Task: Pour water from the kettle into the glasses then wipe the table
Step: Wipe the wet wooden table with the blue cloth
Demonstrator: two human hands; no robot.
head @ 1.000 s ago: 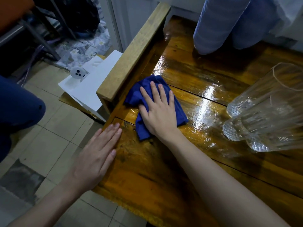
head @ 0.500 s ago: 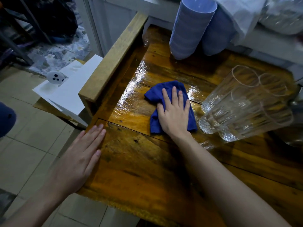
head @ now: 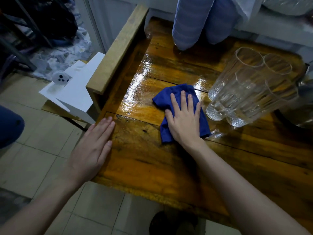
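Note:
A crumpled blue cloth [head: 167,97] lies on the wet, glossy wooden table [head: 152,167]. My right hand [head: 184,119] presses flat on the cloth, fingers spread, just left of the glasses. Three clear ribbed glasses [head: 250,89] stand clustered at the right of the table. My left hand [head: 93,148] rests flat on the table's left edge, holding nothing. A metal object, perhaps the kettle [head: 304,92], shows only partly at the right edge.
Two stacks of blue cups or bowls [head: 189,22] stand at the back of the table. A raised wooden rail [head: 118,48] runs along the table's left side. White boards [head: 76,87] lean on the tiled floor to the left.
My right hand has slid the blue cloth to the right across the table, from near the wooden rail up close to the glasses. My left hand has stayed on the table's edge.

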